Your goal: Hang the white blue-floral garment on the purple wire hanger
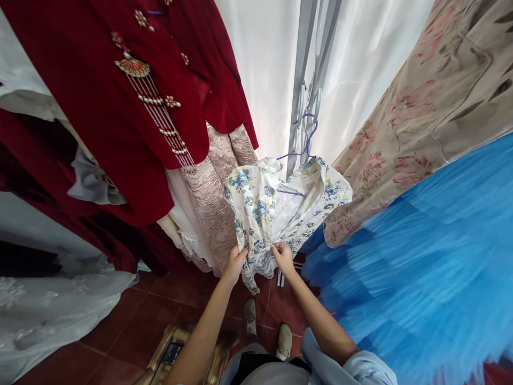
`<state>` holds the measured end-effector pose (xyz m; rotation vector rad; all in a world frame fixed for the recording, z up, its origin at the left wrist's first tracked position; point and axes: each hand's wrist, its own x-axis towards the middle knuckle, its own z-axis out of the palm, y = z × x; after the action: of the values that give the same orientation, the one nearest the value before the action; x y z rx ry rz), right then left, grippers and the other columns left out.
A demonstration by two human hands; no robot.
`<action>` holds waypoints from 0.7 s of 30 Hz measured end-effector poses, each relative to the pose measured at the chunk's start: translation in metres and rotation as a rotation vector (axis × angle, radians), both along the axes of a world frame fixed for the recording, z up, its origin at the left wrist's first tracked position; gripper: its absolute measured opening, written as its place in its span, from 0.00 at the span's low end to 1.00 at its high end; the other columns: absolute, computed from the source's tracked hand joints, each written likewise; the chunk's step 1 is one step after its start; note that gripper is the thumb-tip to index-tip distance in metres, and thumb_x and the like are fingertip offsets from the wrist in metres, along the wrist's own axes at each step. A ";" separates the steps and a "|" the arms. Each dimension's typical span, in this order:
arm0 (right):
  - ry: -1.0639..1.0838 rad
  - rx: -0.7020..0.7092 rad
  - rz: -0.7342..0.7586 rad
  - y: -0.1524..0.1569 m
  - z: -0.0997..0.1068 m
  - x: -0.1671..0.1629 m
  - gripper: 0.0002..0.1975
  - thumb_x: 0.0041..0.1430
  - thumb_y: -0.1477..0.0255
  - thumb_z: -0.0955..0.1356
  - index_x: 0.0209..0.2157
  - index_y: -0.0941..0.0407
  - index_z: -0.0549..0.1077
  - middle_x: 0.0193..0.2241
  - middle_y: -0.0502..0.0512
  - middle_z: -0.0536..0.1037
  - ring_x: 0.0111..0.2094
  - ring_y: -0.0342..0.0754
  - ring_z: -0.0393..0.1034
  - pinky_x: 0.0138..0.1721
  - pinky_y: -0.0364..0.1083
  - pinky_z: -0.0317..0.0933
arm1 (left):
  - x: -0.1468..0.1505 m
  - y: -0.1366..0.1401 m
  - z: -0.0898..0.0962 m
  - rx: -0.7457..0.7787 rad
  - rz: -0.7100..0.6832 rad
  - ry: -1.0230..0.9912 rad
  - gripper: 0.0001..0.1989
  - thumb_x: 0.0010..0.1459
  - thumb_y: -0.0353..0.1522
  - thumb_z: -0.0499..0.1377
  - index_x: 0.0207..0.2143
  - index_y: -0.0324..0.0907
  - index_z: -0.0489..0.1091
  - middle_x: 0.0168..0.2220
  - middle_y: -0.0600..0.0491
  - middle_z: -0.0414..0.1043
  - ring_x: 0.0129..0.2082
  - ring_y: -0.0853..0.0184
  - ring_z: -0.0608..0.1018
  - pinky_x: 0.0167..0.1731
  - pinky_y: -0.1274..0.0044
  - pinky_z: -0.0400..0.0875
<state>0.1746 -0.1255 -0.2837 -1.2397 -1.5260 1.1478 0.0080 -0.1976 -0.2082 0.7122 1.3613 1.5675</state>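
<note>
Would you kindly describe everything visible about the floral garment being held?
The floral garment is cream fabric printed with blue flowers and green leaves, looking light and thin. It hangs on a purple wire hanger between a pink brocade skirt and a blue tulle skirt. The left hand and right hand pinch its lower front.

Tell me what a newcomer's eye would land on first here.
Probably the bright blue tulle skirt filling the right side, and the deep red jacket with pearl tassels hanging upper left. Between them, at the centre, the left hand and right hand each pinch the lower part of a white floral dress hanging on a purple hanger.
</note>
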 end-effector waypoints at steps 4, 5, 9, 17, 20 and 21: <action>0.035 -0.017 0.031 -0.011 0.001 -0.005 0.14 0.58 0.58 0.66 0.31 0.56 0.71 0.21 0.50 0.72 0.24 0.48 0.66 0.29 0.45 0.58 | 0.008 -0.010 0.003 -0.010 0.024 -0.033 0.32 0.42 0.47 0.71 0.46 0.38 0.77 0.39 0.46 0.82 0.47 0.52 0.80 0.50 0.66 0.72; 0.039 -0.023 0.032 -0.013 0.002 -0.006 0.13 0.57 0.60 0.66 0.31 0.56 0.71 0.21 0.50 0.72 0.24 0.48 0.66 0.29 0.45 0.58 | 0.010 -0.012 0.004 -0.019 0.025 -0.044 0.32 0.42 0.47 0.71 0.46 0.37 0.77 0.39 0.46 0.82 0.46 0.52 0.80 0.49 0.66 0.72; 0.046 -0.055 0.024 -0.017 0.001 -0.011 0.09 0.55 0.63 0.67 0.31 0.55 0.69 0.24 0.52 0.73 0.27 0.49 0.66 0.31 0.46 0.58 | 0.015 -0.014 0.011 -0.058 0.017 -0.054 0.32 0.42 0.47 0.71 0.46 0.37 0.76 0.38 0.46 0.81 0.46 0.52 0.81 0.48 0.65 0.73; 0.142 -0.175 0.031 -0.029 -0.004 -0.003 0.16 0.54 0.60 0.64 0.18 0.53 0.62 0.14 0.47 0.64 0.19 0.44 0.58 0.26 0.44 0.53 | 0.003 -0.024 -0.017 0.091 0.431 0.598 0.25 0.55 0.41 0.64 0.53 0.41 0.67 0.55 0.42 0.69 0.56 0.55 0.71 0.57 0.66 0.65; 0.190 -0.241 0.042 -0.043 -0.001 0.000 0.18 0.54 0.58 0.63 0.17 0.54 0.64 0.11 0.47 0.64 0.15 0.43 0.55 0.22 0.44 0.52 | 0.018 -0.028 -0.055 0.110 0.125 0.803 0.15 0.56 0.35 0.61 0.46 0.42 0.71 0.46 0.44 0.72 0.51 0.56 0.74 0.55 0.65 0.66; 0.203 -0.258 0.045 -0.048 0.001 -0.001 0.18 0.54 0.58 0.63 0.17 0.54 0.65 0.10 0.48 0.64 0.14 0.42 0.54 0.21 0.44 0.51 | 0.026 -0.026 -0.068 0.094 -0.037 0.809 0.14 0.54 0.33 0.60 0.44 0.42 0.72 0.44 0.45 0.73 0.49 0.55 0.74 0.53 0.65 0.67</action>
<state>0.1741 -0.1731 -0.2827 -1.2181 -1.2900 1.4894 0.0343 -0.2237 -0.2764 1.5268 1.8229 1.3611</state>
